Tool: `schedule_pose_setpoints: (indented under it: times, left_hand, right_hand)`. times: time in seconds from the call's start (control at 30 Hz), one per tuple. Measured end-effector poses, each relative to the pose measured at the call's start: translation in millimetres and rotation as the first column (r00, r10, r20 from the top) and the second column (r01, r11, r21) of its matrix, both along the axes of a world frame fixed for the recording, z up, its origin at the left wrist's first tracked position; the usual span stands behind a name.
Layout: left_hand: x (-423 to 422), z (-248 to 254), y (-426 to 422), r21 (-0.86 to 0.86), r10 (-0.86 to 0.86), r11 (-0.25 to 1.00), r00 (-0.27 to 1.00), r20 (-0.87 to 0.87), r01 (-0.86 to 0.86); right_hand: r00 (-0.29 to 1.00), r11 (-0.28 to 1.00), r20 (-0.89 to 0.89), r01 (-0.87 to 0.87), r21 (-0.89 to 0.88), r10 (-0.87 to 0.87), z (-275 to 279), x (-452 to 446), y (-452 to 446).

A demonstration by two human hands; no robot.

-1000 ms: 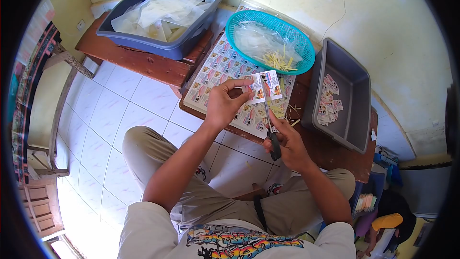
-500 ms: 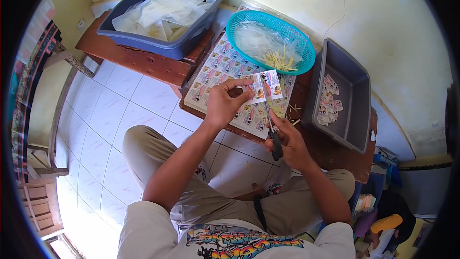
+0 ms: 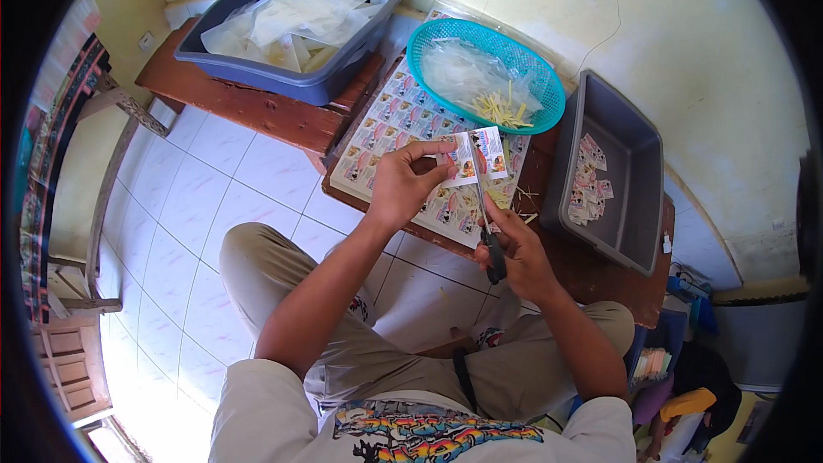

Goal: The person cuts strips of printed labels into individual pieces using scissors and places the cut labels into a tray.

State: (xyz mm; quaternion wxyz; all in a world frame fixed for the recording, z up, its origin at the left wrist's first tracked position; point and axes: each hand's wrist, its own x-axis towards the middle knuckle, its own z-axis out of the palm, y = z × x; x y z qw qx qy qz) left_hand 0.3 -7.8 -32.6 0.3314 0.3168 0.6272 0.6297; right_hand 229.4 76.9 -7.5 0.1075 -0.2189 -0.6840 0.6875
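Between its thumb and fingers my left hand (image 3: 410,182) pinches a small printed label strip (image 3: 459,159) by its left side. My right hand (image 3: 521,255) is wrapped round the black handles of a pair of scissors (image 3: 493,253). Their blades run up across the strip, between two printed labels, and the right-hand label (image 3: 491,153) tilts slightly away from the rest. Below both hands lie printed label sheets (image 3: 377,141) on the low wooden table. Whether the blades are fully closed is hard to make out.
A turquoise basket (image 3: 551,90) holds clear plastic bags and yellowish strips. To the right, cut labels (image 3: 590,184) lie in a grey tub (image 3: 630,206). A blue-grey tub (image 3: 257,77) of plastic sheets stands on a wooden bench (image 3: 231,111). Another person (image 3: 703,390) is at lower right.
The scissor blades have moved further up along the strip, and the right-hand label has swung a little away from the part in my left hand. Both hands stay nearly in place.
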Motion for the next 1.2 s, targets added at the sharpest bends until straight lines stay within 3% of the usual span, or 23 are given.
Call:
schedule_pose_setpoints:
  times: [0.53, 0.83, 0.93, 1.0, 1.03, 1.1, 1.2]
  left_hand:
    - [-2.4, -5.1, -0.2, 0.014, -0.020, 1.000, 0.999, 0.031, 0.020]
    - [-1.3, -5.0, 0.3, 0.018, -0.003, 1.000, 1.000, 0.020, 0.003]
    - [-1.1, -1.4, -0.7, -0.001, 0.007, 1.000, 1.000, 0.000, -0.007]
    - [-1.6, -2.8, -0.2, 0.021, 0.004, 1.000, 1.000, 0.025, -0.005]
    - [-2.0, -3.7, 0.2, 0.044, 0.006, 0.999, 0.999, 0.052, -0.008]
    - [-1.6, -6.9, 1.5, 0.084, 0.006, 0.996, 0.997, 0.075, -0.013]
    - [0.1, -8.1, 2.8, 0.141, 0.015, 0.990, 0.994, 0.107, -0.030]
  right_hand:
    - [0.999, 1.000, 0.031, -0.011, 0.008, 0.010, -1.1, -0.6, 2.3]
    - [0.998, 0.998, 0.010, 0.058, -0.028, -0.058, -6.3, -3.0, 8.3]
    - [0.990, 0.993, 0.084, 0.118, -0.026, -0.115, -7.5, -3.3, 11.8]
    - [0.994, 0.939, 0.091, 0.019, 0.342, -0.054, -24.6, 0.6, 23.9]
    - [0.994, 0.940, 0.089, 0.024, 0.341, -0.058, -22.2, 0.1, 25.0]
    - [0.963, 0.688, 0.237, -0.084, 0.721, -0.131, -15.9, -1.1, 25.8]
    - [0.949, 0.649, 0.269, -0.101, 0.754, -0.165, -24.1, 1.3, 29.7]
